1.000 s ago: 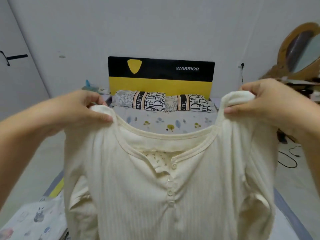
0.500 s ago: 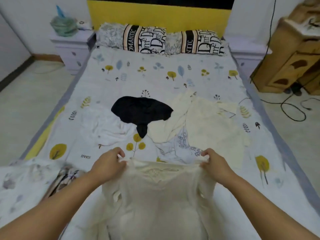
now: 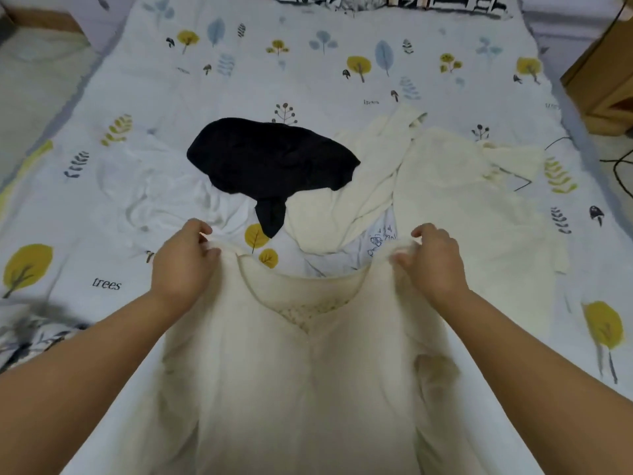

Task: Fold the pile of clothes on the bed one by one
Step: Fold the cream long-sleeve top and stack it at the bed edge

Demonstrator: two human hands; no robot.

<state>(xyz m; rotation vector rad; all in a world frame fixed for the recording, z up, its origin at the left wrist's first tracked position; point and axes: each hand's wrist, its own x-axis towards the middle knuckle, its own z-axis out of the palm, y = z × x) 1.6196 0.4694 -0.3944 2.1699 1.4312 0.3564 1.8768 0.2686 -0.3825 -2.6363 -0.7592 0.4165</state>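
Note:
A cream ribbed top (image 3: pixel 308 382) lies spread over the near part of the bed, neckline away from me. My left hand (image 3: pixel 185 262) pinches its left shoulder and my right hand (image 3: pixel 433 260) pinches its right shoulder. Beyond the top sits the pile: a black garment (image 3: pixel 270 162), a white garment (image 3: pixel 161 193) to its left, a cream garment (image 3: pixel 455 204) to its right, and a printed white piece (image 3: pixel 380 238) partly under the cream one.
The bed sheet (image 3: pixel 308 73) is white with tree and leaf prints. A patterned cloth (image 3: pixel 30 334) lies at the near left edge. A wooden cabinet (image 3: pixel 606 80) and a black cable (image 3: pixel 620 169) are on the floor at the right.
The cream top has come down from in front of my face onto the bed. My view has tilted down and both hands have moved forward, still pinching the shoulders.

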